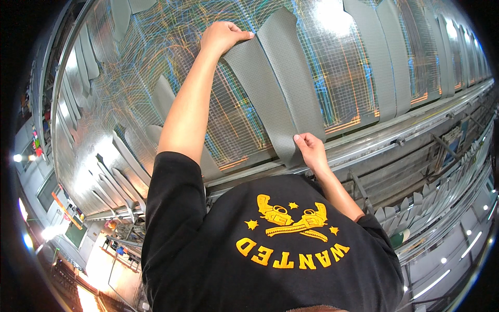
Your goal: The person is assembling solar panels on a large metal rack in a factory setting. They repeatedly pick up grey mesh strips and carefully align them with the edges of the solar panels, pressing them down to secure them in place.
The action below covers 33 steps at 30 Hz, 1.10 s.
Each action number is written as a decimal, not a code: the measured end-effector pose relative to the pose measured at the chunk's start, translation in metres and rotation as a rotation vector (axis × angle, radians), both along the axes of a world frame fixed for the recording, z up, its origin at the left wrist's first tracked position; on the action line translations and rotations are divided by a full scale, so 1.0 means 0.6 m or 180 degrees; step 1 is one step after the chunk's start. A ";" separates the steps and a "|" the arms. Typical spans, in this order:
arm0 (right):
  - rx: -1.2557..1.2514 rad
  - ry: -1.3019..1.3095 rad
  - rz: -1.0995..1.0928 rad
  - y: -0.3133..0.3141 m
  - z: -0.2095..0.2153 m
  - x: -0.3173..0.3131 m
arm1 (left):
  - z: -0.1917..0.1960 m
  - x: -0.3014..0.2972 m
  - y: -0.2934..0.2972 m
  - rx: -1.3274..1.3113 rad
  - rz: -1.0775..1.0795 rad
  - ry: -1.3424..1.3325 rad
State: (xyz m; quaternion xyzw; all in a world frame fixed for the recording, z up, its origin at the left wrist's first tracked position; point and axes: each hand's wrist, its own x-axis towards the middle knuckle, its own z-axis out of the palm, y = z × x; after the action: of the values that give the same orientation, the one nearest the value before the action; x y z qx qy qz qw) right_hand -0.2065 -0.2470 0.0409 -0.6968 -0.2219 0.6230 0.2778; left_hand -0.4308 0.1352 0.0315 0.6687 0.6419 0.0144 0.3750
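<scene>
Two long grey textured sheet pieces lie side by side on a board covered in coloured lines. My left hand (224,38) is closed, its thumb and fingers pinching the far end of the left grey sheet piece (257,83). At the near end, my right hand (312,151) has its fingers curled with the thumb at the seam where this piece meets the right grey sheet piece (296,67). The right hand's fingertips are partly hidden, and the edge it grips seems to be that of the left piece. Both pieces look flat, with their long edges touching or nearly so.
The shiny lined board (343,78) stretches away on both sides. More grey sheet pieces (382,57) lie on it to the right and left. A metal rail (374,140) runs along its near edge. Beyond the rail, several grey pieces (410,208) stand in a row.
</scene>
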 end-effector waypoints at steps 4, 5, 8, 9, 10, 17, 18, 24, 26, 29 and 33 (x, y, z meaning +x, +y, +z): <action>-0.0051 0.0101 -0.0265 -0.026 -0.003 0.009 | -0.017 -0.009 0.001 -0.0027 0.0069 -0.0201; -0.0148 0.0096 -0.0234 -0.030 -0.004 0.011 | -0.020 -0.009 0.000 0.0028 0.0068 -0.0178; -0.0455 0.0040 -0.0132 -0.032 -0.001 0.016 | -0.027 -0.011 0.002 0.0152 0.0008 -0.0127; -0.0572 -0.0007 -0.0100 -0.021 0.011 0.013 | -0.030 -0.012 0.002 0.0123 0.0016 -0.0134; -0.0689 -0.0053 -0.0067 -0.016 0.017 0.011 | -0.033 -0.012 0.002 0.0093 0.0025 -0.0142; -0.0767 -0.0566 0.0261 -0.005 0.018 0.016 | -0.026 -0.010 0.007 0.0025 -0.0040 -0.0108; -0.0733 -0.0590 0.0258 -0.007 0.014 0.016 | -0.023 -0.009 0.007 0.0030 -0.0050 -0.0108; -0.0653 -0.0711 0.0332 -0.014 0.004 0.013 | -0.036 -0.016 0.013 -0.0001 -0.0047 -0.0189; -0.0594 -0.0744 0.0365 -0.018 -0.002 0.014 | -0.036 -0.016 0.013 -0.0028 -0.0049 -0.0220; -0.0470 -0.0859 0.0454 -0.019 -0.006 0.014 | -0.034 -0.015 0.014 -0.0008 -0.0142 -0.0155; -0.0481 -0.0864 0.0458 -0.021 -0.008 0.014 | -0.033 -0.015 0.013 -0.0016 -0.0138 -0.0140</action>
State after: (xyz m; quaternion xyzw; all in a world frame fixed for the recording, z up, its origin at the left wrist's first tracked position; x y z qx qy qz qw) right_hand -0.1984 -0.2596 0.0362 -0.7757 -0.2593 0.5563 0.1468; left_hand -0.4398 0.1432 0.0120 0.6811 0.6188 0.0193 0.3909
